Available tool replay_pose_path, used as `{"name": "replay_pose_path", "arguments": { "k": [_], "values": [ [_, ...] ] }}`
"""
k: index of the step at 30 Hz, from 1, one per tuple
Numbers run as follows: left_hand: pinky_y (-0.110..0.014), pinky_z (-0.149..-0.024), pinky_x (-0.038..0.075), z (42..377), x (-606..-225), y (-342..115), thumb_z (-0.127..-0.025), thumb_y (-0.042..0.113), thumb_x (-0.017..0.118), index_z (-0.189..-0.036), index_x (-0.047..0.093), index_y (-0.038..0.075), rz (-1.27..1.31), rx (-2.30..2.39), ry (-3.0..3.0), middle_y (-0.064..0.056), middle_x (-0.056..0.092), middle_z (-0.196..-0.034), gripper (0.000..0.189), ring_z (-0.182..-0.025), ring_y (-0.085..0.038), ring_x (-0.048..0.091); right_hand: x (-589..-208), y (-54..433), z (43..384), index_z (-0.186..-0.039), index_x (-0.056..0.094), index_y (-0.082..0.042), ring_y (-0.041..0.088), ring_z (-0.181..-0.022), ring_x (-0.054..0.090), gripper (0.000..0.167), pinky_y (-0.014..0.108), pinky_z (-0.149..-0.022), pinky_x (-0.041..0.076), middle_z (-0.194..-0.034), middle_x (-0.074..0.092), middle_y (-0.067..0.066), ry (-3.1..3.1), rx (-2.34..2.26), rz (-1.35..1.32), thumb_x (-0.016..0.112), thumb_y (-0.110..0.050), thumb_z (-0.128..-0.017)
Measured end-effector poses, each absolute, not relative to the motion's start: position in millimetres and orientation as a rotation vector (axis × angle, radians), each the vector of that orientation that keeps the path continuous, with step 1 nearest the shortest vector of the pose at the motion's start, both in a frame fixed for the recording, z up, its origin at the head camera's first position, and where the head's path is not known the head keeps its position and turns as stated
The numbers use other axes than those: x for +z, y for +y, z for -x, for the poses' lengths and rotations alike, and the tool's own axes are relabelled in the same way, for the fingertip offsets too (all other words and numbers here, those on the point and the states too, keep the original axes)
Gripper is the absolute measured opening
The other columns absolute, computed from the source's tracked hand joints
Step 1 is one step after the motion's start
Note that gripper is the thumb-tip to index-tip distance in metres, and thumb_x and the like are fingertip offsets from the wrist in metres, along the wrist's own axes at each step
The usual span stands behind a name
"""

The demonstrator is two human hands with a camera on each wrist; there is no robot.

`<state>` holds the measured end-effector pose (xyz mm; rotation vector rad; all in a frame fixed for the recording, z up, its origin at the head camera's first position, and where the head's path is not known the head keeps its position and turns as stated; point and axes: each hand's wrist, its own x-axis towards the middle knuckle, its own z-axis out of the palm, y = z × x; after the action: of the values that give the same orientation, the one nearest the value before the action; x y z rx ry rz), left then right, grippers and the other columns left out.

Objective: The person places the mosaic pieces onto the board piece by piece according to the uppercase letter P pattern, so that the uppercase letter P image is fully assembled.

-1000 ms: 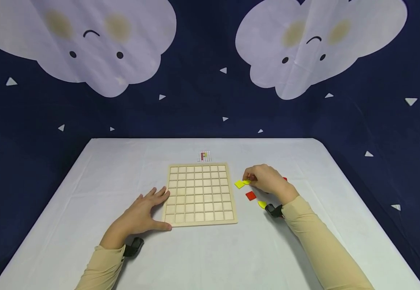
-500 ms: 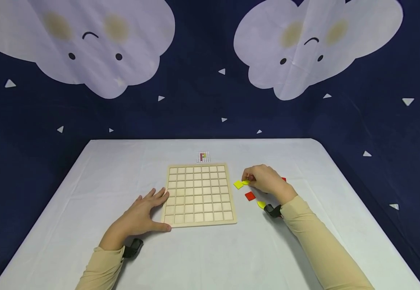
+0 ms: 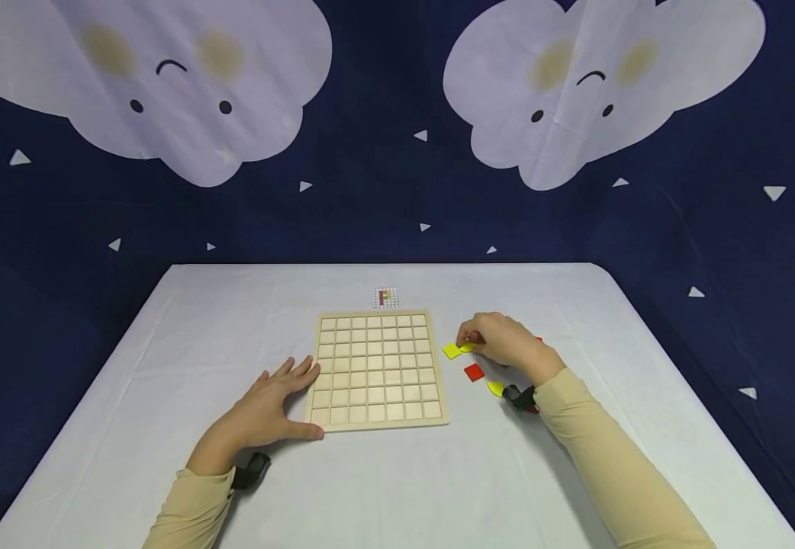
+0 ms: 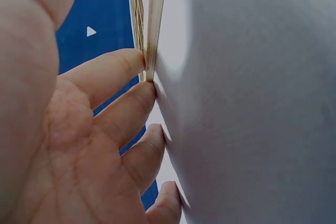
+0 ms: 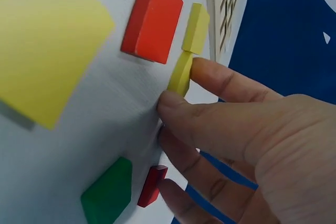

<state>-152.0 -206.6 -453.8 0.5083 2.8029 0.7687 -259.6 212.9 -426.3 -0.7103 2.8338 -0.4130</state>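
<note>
A pale wooden grid board (image 3: 375,371) with square cells lies flat on the table. My left hand (image 3: 260,409) rests with fingers spread, touching the board's left edge; in the left wrist view the index fingertip (image 4: 137,59) meets the rim. To the board's right, my right hand (image 3: 505,340) pinches a yellow round-edged tile (image 5: 180,75) between thumb and index finger, low over the table. A yellow square tile (image 5: 196,29) lies against that tile's far end. Nearer me is a red square tile (image 3: 474,372), with another yellow round-edged tile (image 3: 496,389) by the wrist.
A small printed grid card (image 3: 385,297) with a coloured pattern lies behind the board. Under the right hand are a green tile (image 5: 109,193) and a dark red tile (image 5: 152,186). The white-covered table (image 3: 370,496) ends at a dark blue cloud-print backdrop (image 3: 384,91).
My right fingertips have shifted slightly at the round-edged yellow tile, covering a bit more of it. The left hand and the board stay in place.
</note>
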Motion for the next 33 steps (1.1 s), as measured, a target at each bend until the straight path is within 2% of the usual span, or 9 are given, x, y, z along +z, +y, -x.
{"name": "replay_pose_path", "arguments": {
  "k": [6, 10, 16, 23, 33],
  "values": [
    [-0.081, -0.126, 0.014, 150.6, -453.6, -207.6, -0.072, 0.057, 0.095, -0.163, 0.045, 0.006, -0.508, 0.776, 2.802, -0.016, 0.034, -0.174, 0.115, -0.163, -0.053, 0.022, -426.5, 218.9, 259.1, -0.114, 0.08, -0.013, 0.022, -0.099, 0.07, 0.027, 0.043, -0.092, 0.061, -0.109, 0.076, 0.005, 2.783, -0.505, 0.748, 0.074, 0.005, -0.095],
    [-0.081, -0.126, 0.014, 149.9, -452.6, -207.9, -0.073, 0.057, 0.095, -0.163, 0.045, 0.006, -0.513, 0.778, 2.8, -0.017, 0.034, -0.174, 0.115, -0.162, -0.053, 0.023, -426.0, 224.5, 260.2, -0.122, 0.076, -0.006, 0.019, -0.099, 0.071, 0.029, 0.039, -0.092, 0.061, -0.111, 0.078, 0.006, 2.75, -0.599, 0.716, 0.081, -0.004, -0.093],
    [-0.082, -0.125, 0.014, 149.6, -452.3, -208.1, -0.073, 0.057, 0.095, -0.163, 0.045, 0.006, -0.524, 0.785, 2.804, -0.017, 0.034, -0.174, 0.114, -0.162, -0.054, 0.023, -425.8, 225.1, 259.1, -0.112, 0.078, -0.005, 0.016, -0.089, 0.066, 0.025, 0.033, -0.084, 0.057, -0.1, 0.076, 0.004, 2.772, -0.601, 0.702, 0.087, -0.016, -0.091],
    [-0.082, -0.125, 0.013, 149.3, -453.2, -208.5, -0.074, 0.057, 0.094, -0.163, 0.044, 0.006, -0.522, 0.787, 2.798, -0.018, 0.033, -0.174, 0.114, -0.162, -0.054, 0.022, -430.2, 222.3, 260.0, -0.104, 0.076, -0.01, 0.016, -0.085, 0.06, 0.02, 0.032, -0.08, 0.052, -0.092, 0.07, 0.003, 2.814, -0.548, 0.7, 0.087, -0.018, -0.09],
    [-0.081, -0.126, 0.013, 150.3, -454.3, -207.7, -0.074, 0.057, 0.094, -0.163, 0.044, 0.006, -0.511, 0.783, 2.804, -0.017, 0.034, -0.174, 0.114, -0.162, -0.054, 0.022, -432.1, 220.0, 260.4, -0.11, 0.077, -0.01, 0.017, -0.086, 0.059, 0.019, 0.034, -0.079, 0.05, -0.093, 0.067, 0.002, 2.814, -0.524, 0.703, 0.083, -0.016, -0.092]
  ]
}}
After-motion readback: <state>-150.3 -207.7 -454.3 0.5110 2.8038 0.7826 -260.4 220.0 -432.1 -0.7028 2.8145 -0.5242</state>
